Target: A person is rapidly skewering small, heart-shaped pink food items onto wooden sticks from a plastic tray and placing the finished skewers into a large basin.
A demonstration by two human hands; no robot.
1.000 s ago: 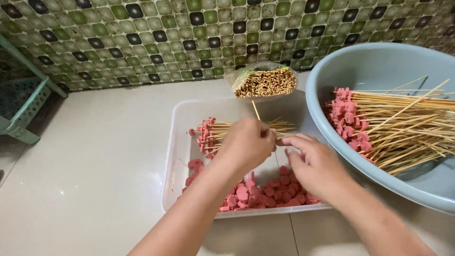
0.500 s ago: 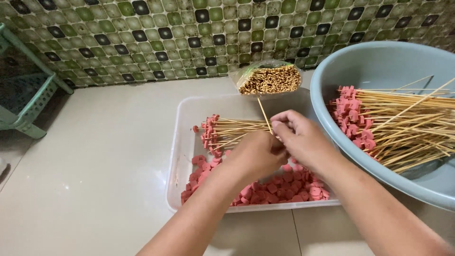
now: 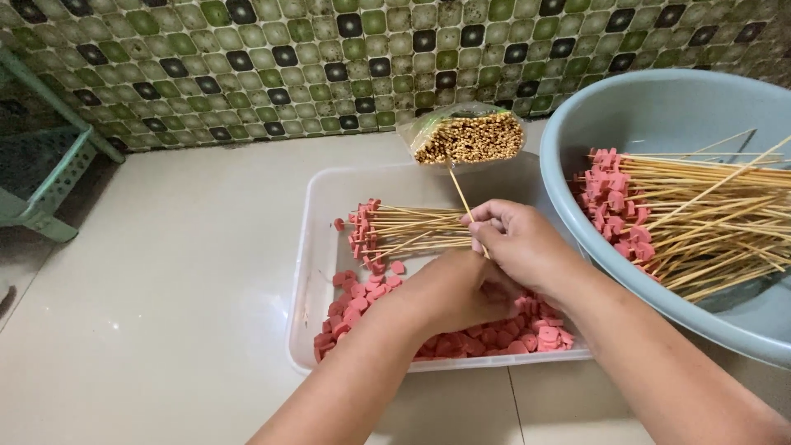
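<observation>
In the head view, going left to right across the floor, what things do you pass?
Green plastic stool → clear plastic tray of pink sausage slices → bag of bare skewers → blue basin holding loaded skewers.

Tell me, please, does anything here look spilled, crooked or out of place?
Nothing stands out. The pink slices lie inside the clear tray, finished skewers are stacked in it, and more fill the blue basin. The right hand holds one bare stick; the left hand is among the slices.
</observation>
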